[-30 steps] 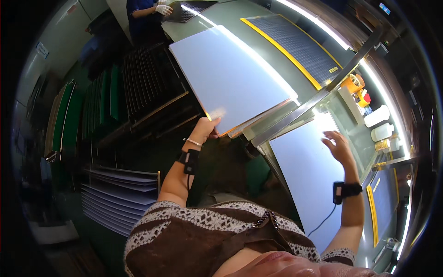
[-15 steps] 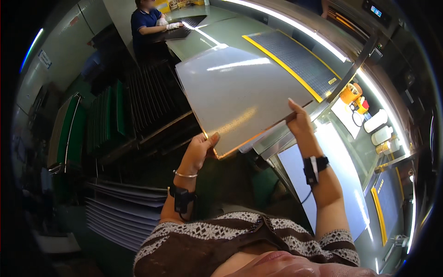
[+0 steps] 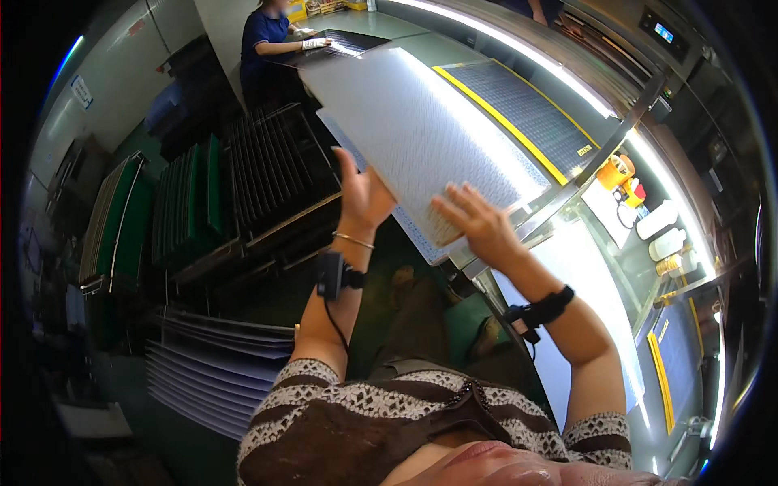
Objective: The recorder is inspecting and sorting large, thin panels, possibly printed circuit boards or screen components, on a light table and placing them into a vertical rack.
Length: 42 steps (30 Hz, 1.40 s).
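Note:
A large thin silvery panel (image 3: 405, 121) with a fine pattern lies over a light-blue dotted sheet (image 3: 417, 235), whose edges show beyond it at the left and near side. My left hand (image 3: 365, 194) is at the panel's left edge, its thumb spread upward and its fingers against the edge, not closed round it. My right hand (image 3: 480, 225) rests with stretched fingers on the panel's near right part. Glare whitens much of the panel's right side.
A black mat with yellow edging (image 3: 519, 109) lies right of the panel. Bottles (image 3: 656, 219) and tape rolls (image 3: 616, 170) stand farther right. Racks of upright panels (image 3: 275, 162) and stacked sheets (image 3: 215, 373) are at left. A gloved co-worker (image 3: 271, 40) works at the far end.
The plain grey panel gripped in both hands has given way to a patterned silvery surface lying flatter. My left hand has let go and moved up; my right has moved left onto the surface.

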Tool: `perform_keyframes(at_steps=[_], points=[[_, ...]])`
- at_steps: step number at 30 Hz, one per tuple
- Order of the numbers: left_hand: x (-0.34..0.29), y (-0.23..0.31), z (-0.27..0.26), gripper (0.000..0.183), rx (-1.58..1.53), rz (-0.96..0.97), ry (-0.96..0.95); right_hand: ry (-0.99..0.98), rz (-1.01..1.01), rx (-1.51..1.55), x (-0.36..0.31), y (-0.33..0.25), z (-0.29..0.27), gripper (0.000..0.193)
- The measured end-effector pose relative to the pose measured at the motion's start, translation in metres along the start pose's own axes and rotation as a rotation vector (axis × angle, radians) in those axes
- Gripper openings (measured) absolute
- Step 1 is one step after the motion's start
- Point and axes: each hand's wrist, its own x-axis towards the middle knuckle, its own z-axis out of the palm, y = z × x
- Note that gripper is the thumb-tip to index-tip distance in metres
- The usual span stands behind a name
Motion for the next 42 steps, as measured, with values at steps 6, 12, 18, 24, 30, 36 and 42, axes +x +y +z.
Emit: perform_keyframes(at_steps=[6,12,18,24,30,36,42], points=[[-0.014,-0.047,-0.056,0.063,-0.055,0.017,0.393,-0.266,-0.089,0.274,-0.029,-0.029,0.055,0.049],[-0.027,-0.047,-0.059,0.079,0.000,0.024,0.291,-0.220,-0.123,0.383,-0.042,-0.024,0.062,0.038],[-0.031,-0.047,-0.054,0.086,-0.072,-0.004,0.307,-0.239,-0.132,0.380,-0.020,-0.033,0.023,0.019],[-0.018,-0.033,-0.072,0.061,0.319,0.021,0.559,-0.008,0.844,1.163,0.008,0.042,0.003,0.010],[-0.016,-0.033,-0.079,0.029,0.488,-0.143,0.844,0.372,0.616,0.021,0.077,0.135,-0.080,0.013],[-0.015,-0.040,-0.096,0.024,0.552,-0.141,0.978,0.874,0.326,-0.180,0.098,0.157,-0.210,0.012],[-0.011,-0.033,-0.122,0.028,0.669,0.040,0.758,0.895,0.384,0.102,0.003,0.092,-0.261,0.014]])
